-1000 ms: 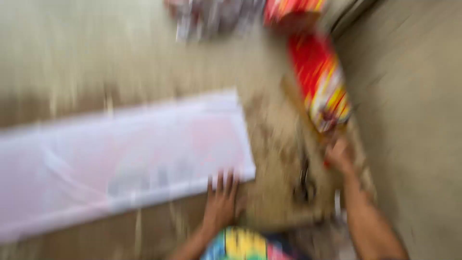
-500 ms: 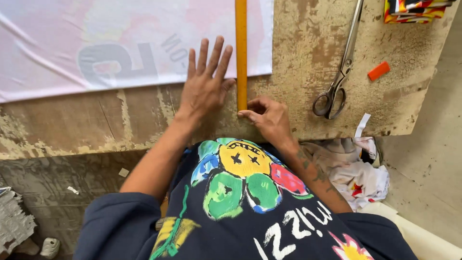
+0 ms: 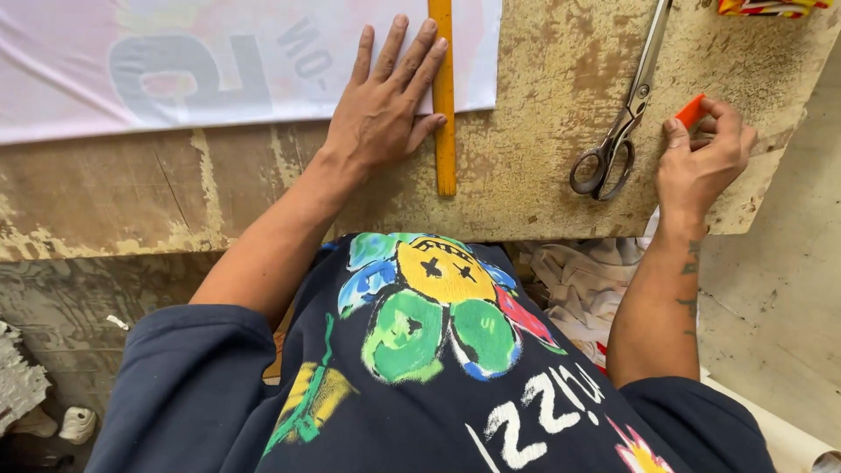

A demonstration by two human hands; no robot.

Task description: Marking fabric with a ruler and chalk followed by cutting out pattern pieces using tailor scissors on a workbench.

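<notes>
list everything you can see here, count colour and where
fabric sheet: one, white with faint grey and pink print, top left of the board
ruler: one, yellow, upright along the sheet's right part
scissors: one pair, metal, right of the ruler
chalk piece: one, orange, in the right hand's fingertips
work board: one, worn tan wood
cloth scraps: pale, below the board edge
left hand: flat on the sheet beside the ruler
right hand: pinching the chalk piece
</notes>
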